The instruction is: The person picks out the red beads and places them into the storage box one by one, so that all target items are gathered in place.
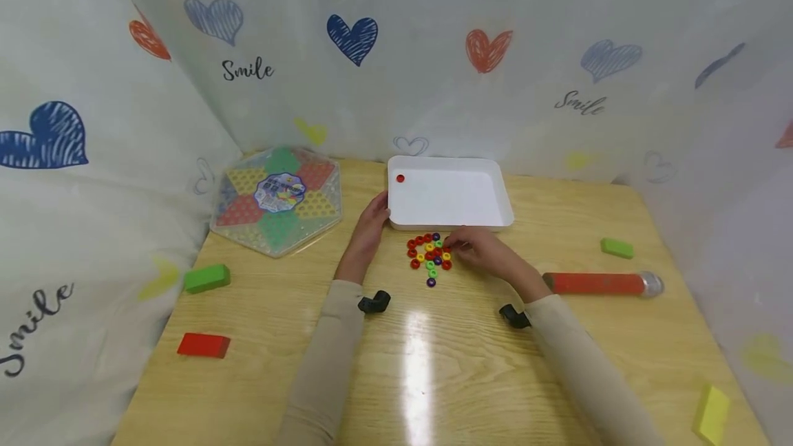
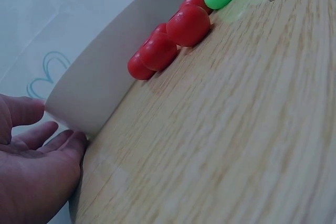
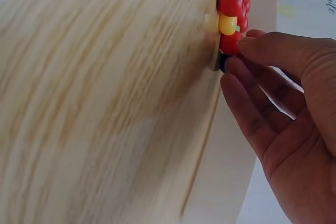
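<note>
Beads: a loose cluster [image 1: 430, 256] on the table [image 1: 471, 370], just on the person's side of the tray [image 1: 446, 198], no clear long axis.
Right hand [image 1: 486, 252]: nearer; thumb touches the red bead [image 3: 230, 44] at the cluster's right edge, fingers narrow; cannot tell if pinched.
Left hand [image 1: 367, 229]: holds the tray's near left corner.
Tray: long side runs left to right.

A pale sheet [image 1: 421, 102] makes the wall behind the table [image 1: 471, 377] and also on its left and right sides; it has soft folds; printed on it are hearts [image 1: 352, 40] in blue, red and yellow, and the word "Smile" [image 1: 248, 70] in dark script; the table has a light wood-grain top, and on its near part lies a bright streak of light [image 1: 417, 377].
</note>
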### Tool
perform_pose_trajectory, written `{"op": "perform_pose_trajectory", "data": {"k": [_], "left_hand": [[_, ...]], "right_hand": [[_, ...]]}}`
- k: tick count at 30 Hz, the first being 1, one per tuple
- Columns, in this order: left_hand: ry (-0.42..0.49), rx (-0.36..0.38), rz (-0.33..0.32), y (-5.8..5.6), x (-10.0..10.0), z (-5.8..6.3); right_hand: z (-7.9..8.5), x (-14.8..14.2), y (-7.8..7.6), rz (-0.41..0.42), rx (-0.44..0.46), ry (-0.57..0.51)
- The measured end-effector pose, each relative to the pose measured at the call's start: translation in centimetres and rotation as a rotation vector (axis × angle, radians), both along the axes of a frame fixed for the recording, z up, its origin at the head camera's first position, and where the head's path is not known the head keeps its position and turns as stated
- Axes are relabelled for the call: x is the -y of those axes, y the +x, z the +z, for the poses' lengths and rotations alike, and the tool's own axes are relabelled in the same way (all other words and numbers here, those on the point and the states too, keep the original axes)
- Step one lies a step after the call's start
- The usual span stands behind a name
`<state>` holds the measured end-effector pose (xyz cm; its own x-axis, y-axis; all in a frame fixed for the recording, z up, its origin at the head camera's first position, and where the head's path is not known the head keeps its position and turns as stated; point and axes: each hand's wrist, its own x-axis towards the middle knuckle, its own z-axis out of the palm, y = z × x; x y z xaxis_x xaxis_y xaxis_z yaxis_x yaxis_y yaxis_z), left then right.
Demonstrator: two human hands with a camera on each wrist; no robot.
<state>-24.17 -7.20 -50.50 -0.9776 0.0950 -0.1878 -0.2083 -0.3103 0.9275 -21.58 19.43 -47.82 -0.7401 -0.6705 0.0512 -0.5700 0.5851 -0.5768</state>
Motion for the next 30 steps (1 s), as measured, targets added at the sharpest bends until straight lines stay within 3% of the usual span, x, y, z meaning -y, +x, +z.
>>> {"op": "perform_pose_trajectory", "data": {"k": [16, 22, 25, 30], "left_hand": [[0.018, -0.02, -0.007, 0.3, 0.2, -0.1], [0.033, -0.008, -0.007, 0.2, 0.1, 0.0], [0.029, -0.005, -0.005, 0.1, 0.1, -0.1], [0.022, 0.003, -0.004, 0.1, 0.0, -0.1]], "right_hand": [[0.4, 0.4, 1.1, -0.041, 0.009, 0.045], [1.3, -0.1, 0.9, -0.109, 0.037, 0.071], [2.2, -0.3, 0.5, -0.121, 0.017, 0.044], [3.4, -0.7, -0.6, -0.07, -0.053, -0.052]]}}
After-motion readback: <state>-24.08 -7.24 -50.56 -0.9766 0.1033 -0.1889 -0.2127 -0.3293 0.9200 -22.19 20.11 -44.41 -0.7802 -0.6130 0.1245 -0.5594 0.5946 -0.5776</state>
